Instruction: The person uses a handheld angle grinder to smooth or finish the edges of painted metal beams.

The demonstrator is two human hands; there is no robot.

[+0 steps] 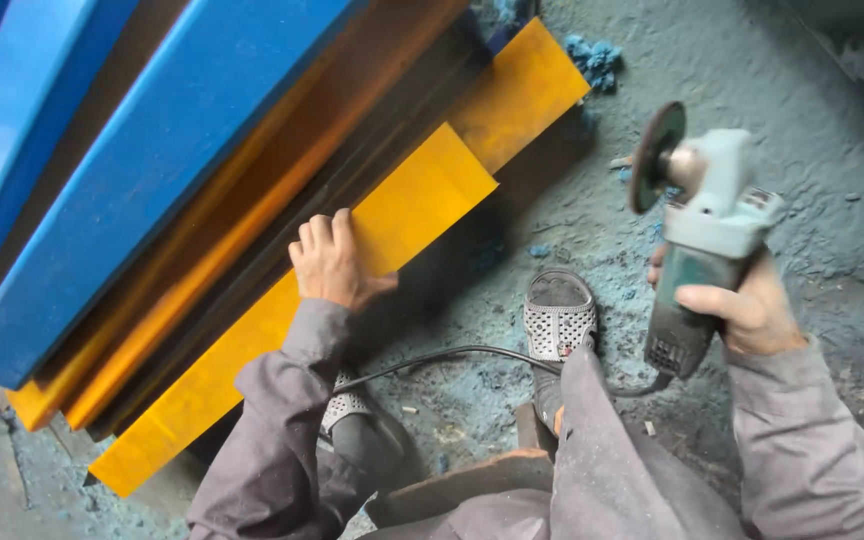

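My right hand (747, 305) grips the body of a pale green angle grinder (707, 225), held up in the air at the right with its dark disc (655, 157) pointing away from me. My left hand (330, 262) rests palm down on a long yellow metal piece (422, 200) that runs diagonally from lower left to upper right. The fingers lie flat on its edge, not closed around it. The grinder's black cord (452, 355) trails across the floor between my feet.
Blue painted beams (167, 150) and an orange-brown strip (212, 260) lie alongside the yellow piece at the left. The concrete floor (802, 120) is covered in blue dust. My grey perforated shoes (559, 315) stand close to the metal.
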